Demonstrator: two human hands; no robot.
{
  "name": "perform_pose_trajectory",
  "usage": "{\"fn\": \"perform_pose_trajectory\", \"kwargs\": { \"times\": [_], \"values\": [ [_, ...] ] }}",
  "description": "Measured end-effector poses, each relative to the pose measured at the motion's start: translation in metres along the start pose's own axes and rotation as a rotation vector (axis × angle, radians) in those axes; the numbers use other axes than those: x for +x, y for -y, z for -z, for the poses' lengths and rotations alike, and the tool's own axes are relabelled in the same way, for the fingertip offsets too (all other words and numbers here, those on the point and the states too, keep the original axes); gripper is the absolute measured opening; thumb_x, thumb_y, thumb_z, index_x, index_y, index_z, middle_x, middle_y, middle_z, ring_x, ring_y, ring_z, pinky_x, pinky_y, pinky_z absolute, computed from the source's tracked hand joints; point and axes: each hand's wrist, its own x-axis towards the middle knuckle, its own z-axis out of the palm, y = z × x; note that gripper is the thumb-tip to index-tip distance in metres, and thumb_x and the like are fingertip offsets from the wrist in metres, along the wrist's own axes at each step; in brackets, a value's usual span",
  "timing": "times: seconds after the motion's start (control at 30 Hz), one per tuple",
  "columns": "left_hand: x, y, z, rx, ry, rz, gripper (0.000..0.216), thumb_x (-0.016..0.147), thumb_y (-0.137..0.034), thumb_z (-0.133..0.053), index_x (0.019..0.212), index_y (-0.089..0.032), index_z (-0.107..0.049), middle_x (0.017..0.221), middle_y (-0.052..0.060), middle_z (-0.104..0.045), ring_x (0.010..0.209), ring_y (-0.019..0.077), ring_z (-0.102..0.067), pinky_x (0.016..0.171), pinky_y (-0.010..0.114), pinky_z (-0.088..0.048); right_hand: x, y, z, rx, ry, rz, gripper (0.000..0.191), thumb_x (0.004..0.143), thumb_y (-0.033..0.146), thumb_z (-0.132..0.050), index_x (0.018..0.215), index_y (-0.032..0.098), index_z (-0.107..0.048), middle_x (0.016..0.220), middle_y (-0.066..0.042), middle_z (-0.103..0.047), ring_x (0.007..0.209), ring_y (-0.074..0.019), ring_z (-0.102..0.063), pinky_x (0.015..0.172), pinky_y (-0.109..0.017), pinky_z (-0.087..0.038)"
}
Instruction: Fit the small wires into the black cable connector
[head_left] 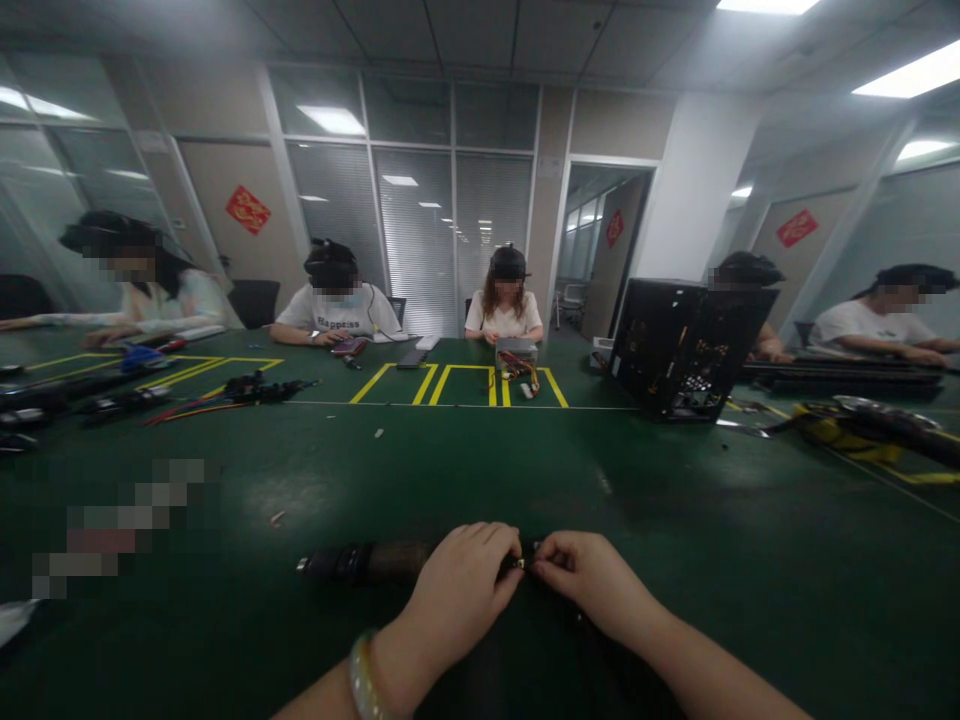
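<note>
In the head view, a long dark cylindrical tool (390,563) lies on the green table, with a black left part and a bright metal tip at its left end. My left hand (466,575) is closed over the right end of it, a bracelet on the wrist. Beside the fingertips of that hand shows a small brass-coloured metal piece (520,564). My right hand (589,572) is closed in a pinch just right of the brass piece. What lies between its fingertips is too small and dark to make out.
A black computer case (686,350) stands at the right back. Several people sit around the green table (450,470). Across from me is a power supply with coloured cables (519,365). Dark tools and wires (255,388) lie at the left, a yellow and black item (862,430) at the right.
</note>
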Motion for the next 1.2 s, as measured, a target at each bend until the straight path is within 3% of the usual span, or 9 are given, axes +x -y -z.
{"fn": "perform_pose_trajectory", "kwargs": {
  "times": [0.23, 0.77, 0.93, 1.07, 1.2],
  "values": [
    [0.0011, -0.0005, 0.0026, 0.015, 0.031, -0.054, 0.012, 0.088, -0.014, -0.056, 0.096, -0.023, -0.059, 0.110, 0.001, -0.064, 0.103, 0.0207, -0.058, 0.091, 0.037, -0.044, 0.0002, -0.0023, -0.0013, 0.050, -0.002, -0.014, 0.014, 0.087, 0.028, -0.061, 0.085, 0.019, -0.071, 0.074, 0.000, -0.069, 0.065, -0.0138, -0.060, 0.055, -0.020, -0.038],
    [-0.0003, -0.0013, 0.0019, 0.003, -0.004, -0.008, 0.018, 0.085, -0.018, -0.061, 0.102, -0.024, -0.057, 0.114, 0.002, -0.064, 0.103, 0.0220, -0.059, 0.092, 0.039, -0.045, 0.0000, -0.0032, -0.0014, 0.048, 0.000, -0.019, 0.013, 0.086, 0.030, -0.062, 0.084, 0.020, -0.071, 0.073, 0.001, -0.068, 0.064, -0.0139, -0.059, 0.054, -0.020, -0.037],
    [-0.0008, -0.0003, 0.0010, 0.024, -0.011, -0.030, 0.008, 0.088, -0.020, -0.057, 0.096, -0.022, -0.057, 0.114, 0.004, -0.063, 0.105, 0.0233, -0.059, 0.090, 0.040, -0.046, 0.0006, -0.0044, -0.0013, 0.005, -0.008, 0.001, 0.013, 0.086, 0.029, -0.062, 0.083, 0.020, -0.071, 0.073, 0.001, -0.069, 0.064, -0.0140, -0.059, 0.057, -0.021, -0.038],
    [0.0001, 0.0001, 0.0022, 0.009, 0.014, -0.064, 0.014, 0.088, -0.014, -0.055, 0.097, -0.024, -0.059, 0.118, 0.001, -0.062, 0.109, 0.0216, -0.057, 0.093, 0.040, -0.044, -0.0001, -0.0018, 0.0000, 0.009, -0.002, 0.004, 0.013, 0.086, 0.028, -0.062, 0.084, 0.020, -0.071, 0.075, 0.001, -0.070, 0.066, -0.0141, -0.060, 0.058, -0.021, -0.039],
    [0.0002, -0.0019, 0.0034, -0.015, -0.005, -0.008, 0.018, 0.085, -0.018, -0.060, 0.101, -0.025, -0.056, 0.115, 0.001, -0.063, 0.104, 0.0218, -0.059, 0.092, 0.039, -0.045, -0.0007, -0.0020, -0.0004, 0.032, -0.006, -0.015, 0.013, 0.086, 0.029, -0.063, 0.082, 0.020, -0.070, 0.072, 0.001, -0.068, 0.065, -0.0137, -0.060, 0.055, -0.020, -0.037]
  ]
}}
